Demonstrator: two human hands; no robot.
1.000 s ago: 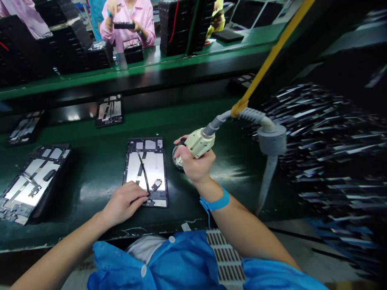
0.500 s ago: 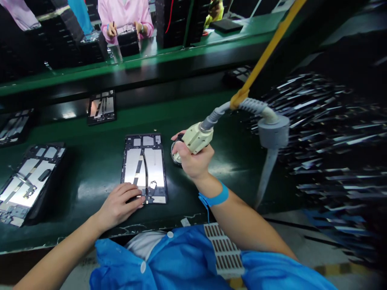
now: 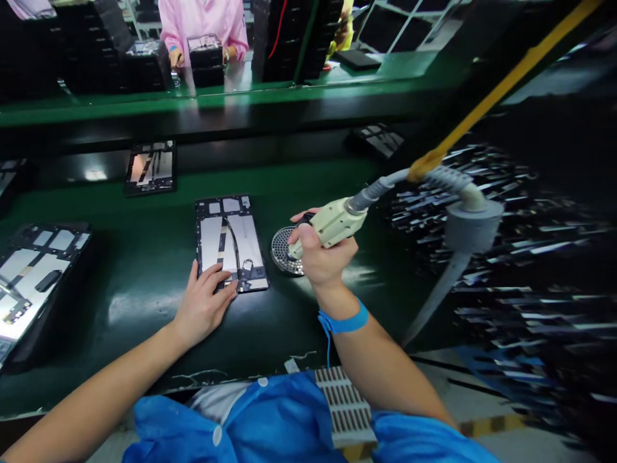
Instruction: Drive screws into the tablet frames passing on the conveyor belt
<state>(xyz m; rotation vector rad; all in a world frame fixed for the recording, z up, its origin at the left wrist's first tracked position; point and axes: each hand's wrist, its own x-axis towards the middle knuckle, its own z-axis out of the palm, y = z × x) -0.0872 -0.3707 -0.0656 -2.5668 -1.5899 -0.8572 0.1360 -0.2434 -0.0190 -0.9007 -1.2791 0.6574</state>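
Observation:
An opened tablet frame (image 3: 229,243), silver inside with a black cable across it, lies flat on the green belt (image 3: 144,283) before me. My left hand (image 3: 205,307) rests flat on the belt with fingers spread, its fingertips on the frame's near left corner. My right hand (image 3: 322,256) is wrapped round a cream electric screwdriver (image 3: 332,224), held just right of the frame. The tool's tip points down at a round perforated metal dish (image 3: 286,251). A grey hose (image 3: 434,183) leads from the tool to a yellow hanging strap (image 3: 501,93).
More opened frames lie on the belt at the left (image 3: 33,270) and on the far lane (image 3: 150,168). Across the line a person in a pink coat (image 3: 202,22) works among stacks of black trays (image 3: 284,38). Blurred dark racks fill the right side.
My left hand slid down off the cable and opened flat at the frame's near corner. The view shifted, and the screwdriver now hovers clear over the round dish.

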